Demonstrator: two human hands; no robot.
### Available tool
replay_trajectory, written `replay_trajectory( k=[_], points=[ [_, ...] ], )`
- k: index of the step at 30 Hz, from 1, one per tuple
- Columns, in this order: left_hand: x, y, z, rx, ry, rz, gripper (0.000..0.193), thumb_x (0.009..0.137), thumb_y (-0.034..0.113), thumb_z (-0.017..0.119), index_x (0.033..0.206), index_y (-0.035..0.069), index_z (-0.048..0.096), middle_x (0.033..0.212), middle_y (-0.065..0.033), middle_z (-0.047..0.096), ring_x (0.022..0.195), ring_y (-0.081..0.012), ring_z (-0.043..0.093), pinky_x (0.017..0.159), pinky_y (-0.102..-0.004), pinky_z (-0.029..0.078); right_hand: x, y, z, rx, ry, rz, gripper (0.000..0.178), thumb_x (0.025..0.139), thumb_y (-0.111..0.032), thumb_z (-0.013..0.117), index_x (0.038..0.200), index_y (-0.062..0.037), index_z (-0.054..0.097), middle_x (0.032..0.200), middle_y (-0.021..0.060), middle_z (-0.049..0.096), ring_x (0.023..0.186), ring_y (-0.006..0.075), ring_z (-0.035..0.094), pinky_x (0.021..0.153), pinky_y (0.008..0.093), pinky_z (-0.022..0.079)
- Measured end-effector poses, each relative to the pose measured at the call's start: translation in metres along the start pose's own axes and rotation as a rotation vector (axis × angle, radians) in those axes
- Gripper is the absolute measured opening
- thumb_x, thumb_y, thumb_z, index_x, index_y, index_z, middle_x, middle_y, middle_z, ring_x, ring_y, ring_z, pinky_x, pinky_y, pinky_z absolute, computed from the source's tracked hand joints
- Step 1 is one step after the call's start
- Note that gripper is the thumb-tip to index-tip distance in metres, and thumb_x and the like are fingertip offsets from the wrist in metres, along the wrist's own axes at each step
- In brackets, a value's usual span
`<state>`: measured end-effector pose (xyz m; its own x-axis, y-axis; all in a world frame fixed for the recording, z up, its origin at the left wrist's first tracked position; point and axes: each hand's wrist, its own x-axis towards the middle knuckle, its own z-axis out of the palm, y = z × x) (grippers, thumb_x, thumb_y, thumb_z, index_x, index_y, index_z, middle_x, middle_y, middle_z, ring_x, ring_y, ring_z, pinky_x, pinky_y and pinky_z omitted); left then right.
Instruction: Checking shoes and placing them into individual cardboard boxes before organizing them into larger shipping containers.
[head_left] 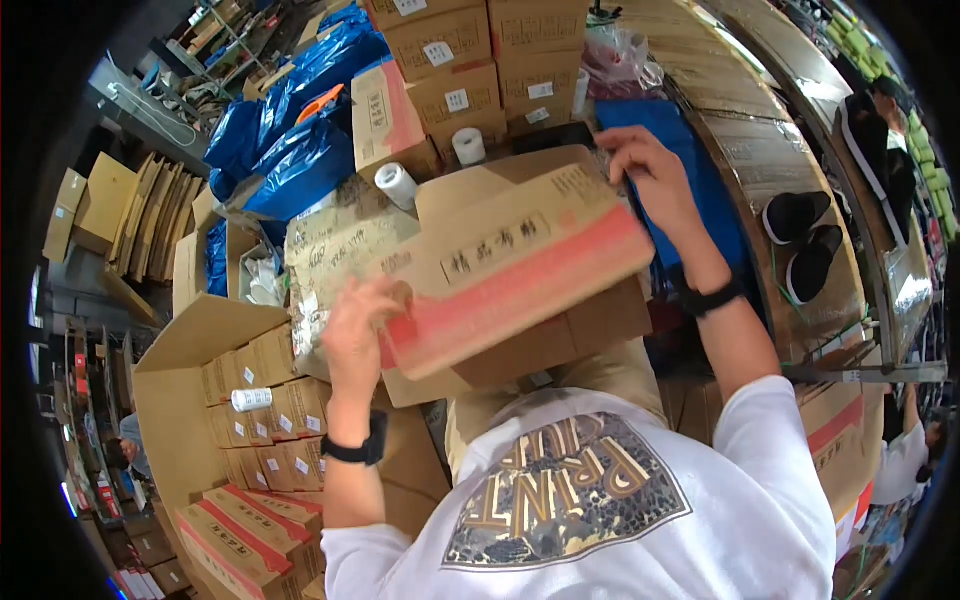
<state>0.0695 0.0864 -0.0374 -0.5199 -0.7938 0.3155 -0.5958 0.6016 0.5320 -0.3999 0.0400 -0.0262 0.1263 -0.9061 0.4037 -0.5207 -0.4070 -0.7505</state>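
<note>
A brown cardboard box [500, 255] with a broad red band and dark print lies tilted in front of my body. Behind the printed panel stands a plain brown flap [465, 195], and a darker brown side shows below it. My left hand [362, 325], slightly blurred, has its bent fingers closed on the left end of the box. At the far right corner, my right hand [650, 180] curls its fingers and thumb against the box edge. Both wrists wear black bands.
White label rolls [396, 186] stand on the worktable [345, 235] behind the box. Stacked cartons [440, 45] rise at the back. Blue plastic bags [300, 150] lie back left. An open large carton [180, 370] holds several boxes at left. Black shoes [812, 262] sit on the right.
</note>
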Motion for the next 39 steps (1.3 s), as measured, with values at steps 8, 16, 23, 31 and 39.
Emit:
replay_trajectory(
  k=[8,16,23,31,39],
  points=[
    [0.053,0.078,-0.02,0.502,-0.298,-0.027,0.103,0.068,0.042,0.082,0.152,0.006,0.035,0.155,-0.0276,0.034,0.145,-0.0448,0.029,0.122,-0.0537,0.015,-0.021,-0.071,0.028,-0.589,-0.551,-0.323,0.101,0.075,-0.06,0.074,0.154,-0.009,0.034,0.161,0.0203,0.025,0.151,0.0367,0.021,0.116,0.0614,0.024],
    [0.041,0.093,-0.034,0.43,-0.499,0.031,0.087,0.079,0.042,0.074,0.15,0.006,0.039,0.15,-0.0279,0.039,0.143,-0.0439,0.032,0.12,-0.0524,0.023,-0.033,-0.072,0.01,-0.512,-0.408,-0.195,0.074,0.083,-0.04,0.072,0.148,-0.0148,0.046,0.153,0.0047,0.044,0.144,0.0276,0.038,0.112,0.0553,0.036],
    [-0.012,0.048,0.005,0.06,-0.022,-0.128,0.075,0.095,0.042,0.059,0.153,0.002,0.033,0.16,-0.0229,0.029,0.148,-0.0381,0.027,0.122,-0.0484,0.017,-0.061,-0.079,-0.005,-0.552,-0.194,-0.049,0.065,0.097,-0.043,0.06,0.15,-0.0102,0.042,0.149,0.0112,0.048,0.137,0.028,0.045,0.114,0.0547,0.031],
    [0.014,0.097,0.028,-1.214,0.209,-0.366,0.099,0.089,0.029,0.071,0.16,0.013,0.003,0.155,-0.0111,0.033,0.14,-0.0268,0.039,0.115,-0.0433,0.035,-0.069,-0.099,-0.008,0.745,0.357,0.157,0.064,0.092,-0.02,0.071,0.146,0.0005,0.043,0.144,0.0114,0.051,0.13,0.0225,0.05,0.112,0.0363,0.036],
    [0.1,0.212,0.02,-1.113,0.433,0.185,0.115,0.081,0.038,0.078,0.16,0.009,-0.001,0.16,-0.0158,0.017,0.145,-0.0265,0.031,0.117,-0.0443,0.03,-0.046,-0.171,0.002,0.963,0.569,-0.235,0.076,0.091,-0.04,0.068,0.151,-0.0063,0.036,0.148,0.0118,0.048,0.132,0.0272,0.05,0.11,0.0414,0.042]
  ],
)
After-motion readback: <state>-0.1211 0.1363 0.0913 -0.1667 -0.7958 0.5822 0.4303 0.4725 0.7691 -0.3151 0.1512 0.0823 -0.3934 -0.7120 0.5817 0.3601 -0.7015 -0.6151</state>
